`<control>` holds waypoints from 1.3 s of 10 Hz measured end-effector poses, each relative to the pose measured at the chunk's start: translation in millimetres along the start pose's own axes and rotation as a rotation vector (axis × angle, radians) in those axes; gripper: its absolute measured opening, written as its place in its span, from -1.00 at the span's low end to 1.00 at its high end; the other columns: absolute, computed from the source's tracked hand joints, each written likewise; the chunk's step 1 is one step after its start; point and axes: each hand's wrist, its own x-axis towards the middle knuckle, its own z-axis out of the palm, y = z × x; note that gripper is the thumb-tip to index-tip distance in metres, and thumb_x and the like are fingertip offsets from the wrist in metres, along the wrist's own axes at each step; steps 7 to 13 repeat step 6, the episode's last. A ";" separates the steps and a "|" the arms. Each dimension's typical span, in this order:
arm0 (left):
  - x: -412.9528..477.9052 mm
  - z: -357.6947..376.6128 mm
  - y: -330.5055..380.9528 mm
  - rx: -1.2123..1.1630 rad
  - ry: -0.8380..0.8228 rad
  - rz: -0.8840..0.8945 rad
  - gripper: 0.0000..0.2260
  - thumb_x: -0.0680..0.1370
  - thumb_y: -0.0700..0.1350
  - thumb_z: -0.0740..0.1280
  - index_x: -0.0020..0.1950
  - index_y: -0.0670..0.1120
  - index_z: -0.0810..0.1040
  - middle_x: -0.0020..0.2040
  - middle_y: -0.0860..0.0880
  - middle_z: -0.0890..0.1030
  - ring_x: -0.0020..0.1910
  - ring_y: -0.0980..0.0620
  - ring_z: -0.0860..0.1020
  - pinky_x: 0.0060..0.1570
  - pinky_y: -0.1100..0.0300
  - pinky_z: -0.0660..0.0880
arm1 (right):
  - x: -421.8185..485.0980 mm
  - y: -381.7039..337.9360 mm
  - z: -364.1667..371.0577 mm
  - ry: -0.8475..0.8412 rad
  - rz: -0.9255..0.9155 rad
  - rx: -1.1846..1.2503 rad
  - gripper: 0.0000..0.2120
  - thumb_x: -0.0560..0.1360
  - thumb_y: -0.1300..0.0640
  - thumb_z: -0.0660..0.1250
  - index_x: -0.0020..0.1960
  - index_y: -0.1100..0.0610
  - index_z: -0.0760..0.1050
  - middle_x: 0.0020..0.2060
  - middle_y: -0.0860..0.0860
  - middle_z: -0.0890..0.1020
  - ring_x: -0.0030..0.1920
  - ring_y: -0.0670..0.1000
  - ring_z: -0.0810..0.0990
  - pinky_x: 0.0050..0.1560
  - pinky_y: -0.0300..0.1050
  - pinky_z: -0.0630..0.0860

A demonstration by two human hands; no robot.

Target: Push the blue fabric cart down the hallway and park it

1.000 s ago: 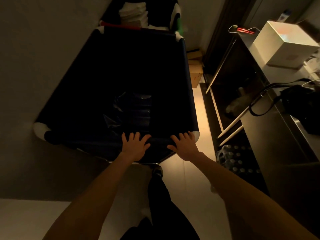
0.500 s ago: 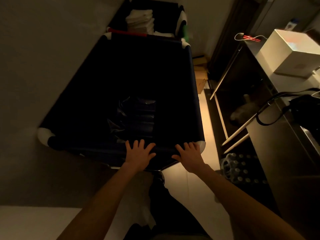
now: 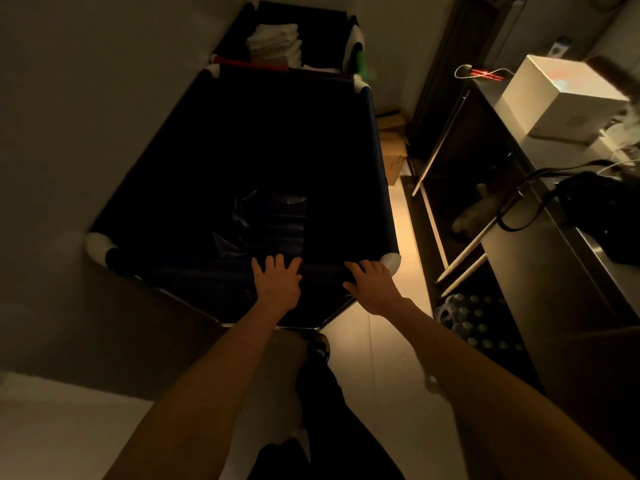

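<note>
Dim hallway, pale floor [image 3: 377,362], steel counter [image 3: 554,258] right.

We see the dark blue cloth cart [image 3: 375,140], matt woven fabric with smooth white plastic corner caps [image 3: 390,260]. Crinkled glossy plastic film [image 3: 266,223] lies inside. Beyond, folded white towels [image 3: 275,41] look soft. The grey metal counter [image 3: 540,265] appears brushed; the white box [image 3: 561,95] is perhaps matt cardboard. The pale floor [image 3: 377,358] shines.

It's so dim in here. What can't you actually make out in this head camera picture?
- Blue cart interior: too dark, only crinkled plastic glints.
- Its wheels: hidden under the fabric.
- Shelves under the metal counter: shadowed.
- Left hand and right hand palms: face down on the rim.
</note>
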 end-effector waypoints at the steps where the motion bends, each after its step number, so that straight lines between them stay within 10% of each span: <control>1: -6.7 -11.6 -9.6 -0.004 -0.008 -0.030 -0.55 0.60 -0.04 0.15 0.47 0.01 0.15 0.41 -0.16 0.30 0.40 -0.17 0.22 0.43 -0.21 0.06 | -12.9 -3.5 -8.8 -0.015 -0.014 0.016 -0.51 0.60 -0.01 0.08 0.47 0.12 0.12 0.42 0.17 0.31 0.42 0.21 0.24 0.43 0.06 0.15; 13: -19.8 -102.4 -9.5 -0.027 0.238 0.053 -0.50 0.59 0.14 0.08 0.51 0.11 0.08 0.53 -0.10 0.15 0.50 -0.15 0.07 0.46 -0.18 -0.05 | -30.2 -6.7 -112.3 0.217 -0.083 -0.095 -0.39 0.55 -0.08 0.18 0.50 0.06 0.03 0.49 0.10 0.18 0.51 0.13 0.06 0.49 0.19 -0.09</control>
